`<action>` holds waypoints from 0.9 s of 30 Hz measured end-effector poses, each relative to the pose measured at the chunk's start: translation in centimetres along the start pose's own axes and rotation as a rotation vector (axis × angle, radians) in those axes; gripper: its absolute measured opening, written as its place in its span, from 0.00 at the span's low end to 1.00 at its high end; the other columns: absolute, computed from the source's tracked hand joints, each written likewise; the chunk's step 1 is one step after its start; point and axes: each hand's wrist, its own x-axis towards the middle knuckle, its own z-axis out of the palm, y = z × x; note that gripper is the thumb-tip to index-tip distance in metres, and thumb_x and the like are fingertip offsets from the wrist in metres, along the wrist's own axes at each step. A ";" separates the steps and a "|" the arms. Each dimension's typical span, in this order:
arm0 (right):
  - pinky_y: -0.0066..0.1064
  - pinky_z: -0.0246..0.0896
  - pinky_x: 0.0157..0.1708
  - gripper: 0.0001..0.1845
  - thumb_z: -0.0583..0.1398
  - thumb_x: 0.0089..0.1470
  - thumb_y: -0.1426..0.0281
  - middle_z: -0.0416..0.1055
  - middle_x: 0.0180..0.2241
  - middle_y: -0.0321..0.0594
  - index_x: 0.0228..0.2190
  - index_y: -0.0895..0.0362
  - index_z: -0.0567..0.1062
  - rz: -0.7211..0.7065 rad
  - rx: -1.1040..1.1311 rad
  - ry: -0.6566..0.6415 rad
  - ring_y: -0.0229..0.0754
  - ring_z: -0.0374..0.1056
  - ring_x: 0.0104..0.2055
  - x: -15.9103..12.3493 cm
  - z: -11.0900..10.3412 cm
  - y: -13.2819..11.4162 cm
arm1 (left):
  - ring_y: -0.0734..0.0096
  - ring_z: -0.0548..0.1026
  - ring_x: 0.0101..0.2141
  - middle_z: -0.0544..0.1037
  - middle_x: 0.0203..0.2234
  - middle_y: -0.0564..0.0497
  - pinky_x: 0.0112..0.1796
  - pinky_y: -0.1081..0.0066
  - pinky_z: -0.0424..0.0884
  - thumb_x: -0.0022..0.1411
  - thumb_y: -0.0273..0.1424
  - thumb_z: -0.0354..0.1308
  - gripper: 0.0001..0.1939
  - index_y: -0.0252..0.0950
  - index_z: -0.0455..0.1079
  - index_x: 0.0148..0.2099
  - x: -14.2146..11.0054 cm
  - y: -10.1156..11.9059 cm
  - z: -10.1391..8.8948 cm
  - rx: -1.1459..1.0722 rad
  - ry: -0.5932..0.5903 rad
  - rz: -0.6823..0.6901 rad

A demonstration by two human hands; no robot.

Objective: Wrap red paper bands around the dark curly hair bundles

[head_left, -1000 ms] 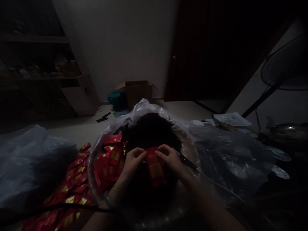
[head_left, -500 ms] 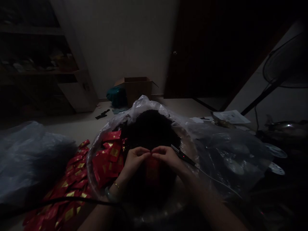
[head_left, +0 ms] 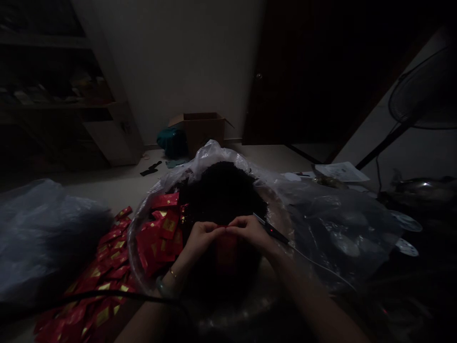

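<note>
My left hand (head_left: 202,239) and my right hand (head_left: 252,233) meet over a plastic-lined round basin (head_left: 134,247), thumbs and forefingers pinching the top edge of a red packet (head_left: 226,252). The packet hangs down below my fingertips, its lower part dim. Behind it rises a heap of dark loose material (head_left: 223,190), possibly tea leaves. A slim black device with a red light (head_left: 272,230) lies beside my right hand, a pale cable running from it. Red and gold packets (head_left: 162,233) are piled in the basin's left side, near my left hand.
More red packets (head_left: 107,271) spill outside the basin at left, beside a large clear plastic bag (head_left: 46,228). Another clear plastic sheet (head_left: 339,228) spreads at right. A black cable (head_left: 107,294) crosses at lower left. An open cardboard box (head_left: 205,131) and a fan (head_left: 424,95) stand farther back.
My fingertips have flattened along the packet's top edge, the right forefinger straighter, and more red shows between them. Both hands stay at the packet. The view has shifted slightly.
</note>
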 end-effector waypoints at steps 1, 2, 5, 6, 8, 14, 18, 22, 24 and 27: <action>0.28 0.60 0.28 0.11 0.66 0.36 0.63 0.73 0.21 0.35 0.22 0.58 0.78 -0.010 0.001 0.009 0.39 0.67 0.26 0.0 -0.1 0.0 | 0.77 0.64 0.20 0.68 0.13 0.56 0.22 0.78 0.56 0.43 0.44 0.64 0.18 0.32 0.72 0.20 0.0 -0.1 0.2 -0.028 0.011 -0.001; 0.28 0.60 0.28 0.10 0.66 0.37 0.63 0.73 0.21 0.35 0.21 0.58 0.78 -0.023 0.008 0.022 0.39 0.67 0.27 0.1 -0.1 0.0 | 0.77 0.64 0.20 0.68 0.14 0.56 0.22 0.78 0.57 0.43 0.45 0.64 0.19 0.32 0.72 0.20 0.1 -0.3 0.5 -0.070 0.027 -0.006; 0.29 0.61 0.29 0.10 0.65 0.38 0.63 0.73 0.22 0.36 0.21 0.59 0.77 -0.051 0.042 0.070 0.39 0.67 0.27 0.2 0.0 0.3 | 0.75 0.69 0.23 0.73 0.20 0.54 0.25 0.77 0.62 0.44 0.45 0.64 0.19 0.31 0.73 0.26 0.2 -0.9 1.3 -0.267 0.033 -0.034; 0.29 0.61 0.30 0.10 0.65 0.38 0.63 0.73 0.21 0.36 0.21 0.59 0.77 -0.055 0.048 0.087 0.39 0.67 0.27 0.2 0.1 0.4 | 0.73 0.71 0.25 0.76 0.23 0.52 0.27 0.76 0.64 0.44 0.45 0.64 0.20 0.31 0.74 0.30 0.2 -1.1 1.6 -0.333 -0.010 -0.051; 0.30 0.61 0.30 0.10 0.64 0.39 0.63 0.73 0.22 0.36 0.21 0.59 0.77 -0.057 0.047 0.115 0.39 0.67 0.26 0.2 0.4 0.5 | 0.70 0.74 0.27 0.78 0.26 0.49 0.30 0.73 0.68 0.41 0.42 0.67 0.22 0.31 0.74 0.35 0.1 -1.5 2.2 -0.422 -0.138 -0.112; 0.32 0.63 0.35 0.13 0.61 0.46 0.62 0.76 0.29 0.40 0.30 0.59 0.78 -0.104 -0.113 0.017 0.43 0.70 0.33 0.7 -1.3 0.5 | 0.67 0.76 0.24 0.79 0.24 0.48 0.31 0.69 0.70 0.34 0.37 0.72 0.22 0.29 0.75 0.32 -0.2 -2.2 3.0 -0.498 -0.147 -0.229; 0.41 0.58 0.49 0.27 0.62 0.46 0.61 0.70 0.47 0.49 0.48 0.58 0.71 -0.170 -0.580 0.121 0.51 0.65 0.50 2.1 -5.9 3.1 | 0.66 0.77 0.26 0.80 0.31 0.43 0.32 0.68 0.72 0.33 0.35 0.73 0.26 0.29 0.75 0.38 -0.1 -1.9 3.0 -0.546 -0.077 -0.225; 0.41 0.55 0.51 0.34 0.69 0.36 0.68 0.68 0.49 0.52 0.48 0.59 0.70 0.064 -0.960 -0.025 0.55 0.63 0.52 3.4 -9.1 7.3 | 0.63 0.78 0.27 0.80 0.34 0.40 0.32 0.66 0.72 0.32 0.36 0.73 0.28 0.28 0.75 0.38 0.0 -1.4 2.9 -0.563 -0.017 -0.201; 0.38 0.55 0.51 0.35 0.69 0.33 0.71 0.67 0.51 0.51 0.47 0.58 0.70 0.082 -0.970 -0.059 0.54 0.63 0.53 3.7 -9.4 8.8 | 0.63 0.78 0.27 0.80 0.34 0.40 0.32 0.67 0.72 0.33 0.37 0.73 0.28 0.28 0.75 0.38 -0.1 -1.3 2.9 -0.556 0.000 -0.188; 0.38 0.55 0.51 0.35 0.68 0.35 0.72 0.64 0.53 0.51 0.49 0.58 0.69 0.060 -0.944 -0.073 0.54 0.62 0.54 3.8 -8.9 9.9 | 0.63 0.78 0.27 0.80 0.34 0.40 0.31 0.67 0.72 0.32 0.38 0.73 0.28 0.28 0.75 0.37 -0.1 -1.2 2.9 -0.555 0.018 -0.186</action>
